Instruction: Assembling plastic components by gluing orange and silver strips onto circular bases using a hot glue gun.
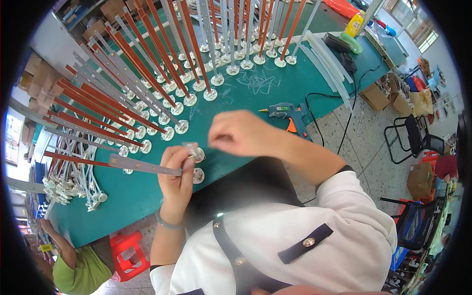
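My left hand [176,179] is closed, pinching a small whitish piece [191,147] at its fingertips. A grey metal strip [142,165] with small holes or dots crosses to that hand's fingers; whether they grip it too I cannot tell. Right beside these fingers is a white round base [198,175], with another partly hidden behind the whitish piece. My right hand [241,132] hovers just right of the left, its fingers curled together and slightly blurred; anything in them is hidden. On the green table [236,110], a teal glue gun [287,115] with an orange trigger lies beyond my right forearm.
Rows of grey and brown strips on white round bases [210,94] fill the table's far and left side. White wired pieces [61,189] pile at left. Translucent tubes [327,64] and a yellow bottle [355,23] lie right. A person in green [81,268] sits by a red stool [129,258].
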A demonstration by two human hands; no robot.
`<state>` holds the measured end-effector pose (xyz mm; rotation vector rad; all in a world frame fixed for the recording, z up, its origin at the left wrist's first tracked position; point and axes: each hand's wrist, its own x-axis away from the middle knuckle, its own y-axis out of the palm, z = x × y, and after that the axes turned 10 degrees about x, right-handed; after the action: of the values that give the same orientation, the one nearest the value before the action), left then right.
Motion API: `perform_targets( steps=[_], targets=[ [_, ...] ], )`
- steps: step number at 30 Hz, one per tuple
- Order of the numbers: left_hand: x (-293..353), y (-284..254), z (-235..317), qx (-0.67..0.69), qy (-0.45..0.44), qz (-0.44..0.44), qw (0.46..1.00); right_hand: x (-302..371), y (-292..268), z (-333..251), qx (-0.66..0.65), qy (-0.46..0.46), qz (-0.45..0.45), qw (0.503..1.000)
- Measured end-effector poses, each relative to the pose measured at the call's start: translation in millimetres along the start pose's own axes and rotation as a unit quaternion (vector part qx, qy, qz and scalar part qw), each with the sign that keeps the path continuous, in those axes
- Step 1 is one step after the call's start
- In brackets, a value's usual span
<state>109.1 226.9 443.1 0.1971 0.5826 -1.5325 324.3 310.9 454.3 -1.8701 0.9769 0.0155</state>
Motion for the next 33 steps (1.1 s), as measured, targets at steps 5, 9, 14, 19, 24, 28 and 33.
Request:
perform_targets(
  steps=[5,9,14,19,24,28,33],
  targets=[
    [2.6,-1.2,-15.6,0.0,0.023,0.011,1.0,3.1,-20.0,13.0,-0.073,0.109,-0.05,0.99],
    [5.7,4.8,-16.2,0.019,0.003,0.015,1.0,-1.4,25.3,-7.1,-0.052,0.026,-0.072,0.996],
    [12.7,-2.2,-6.9,-0.009,-0.027,0.01,1.0,-6.9,47.9,-5.2,-0.045,0.028,-0.052,0.997],
    [28.4,-14.9,-16.8,-0.048,-0.02,0.013,0.999,-3.3,-17.8,33.8,-0.107,0.164,0.057,0.979],
    [37.3,-14.8,-23.8,-0.068,-0.045,-0.023,0.996,5.9,-95.1,127.3,0.097,0.295,0.194,0.931],
    [38.8,-13.7,-30.2,-0.081,-0.083,-0.041,0.992,12.9,-96.6,198.0,0.21,0.314,0.188,0.907],
    [38.5,-11.4,-32.8,-0.074,-0.114,-0.054,0.989,14.1,-93.8,215.6,0.201,0.325,0.175,0.907]
  ],
)
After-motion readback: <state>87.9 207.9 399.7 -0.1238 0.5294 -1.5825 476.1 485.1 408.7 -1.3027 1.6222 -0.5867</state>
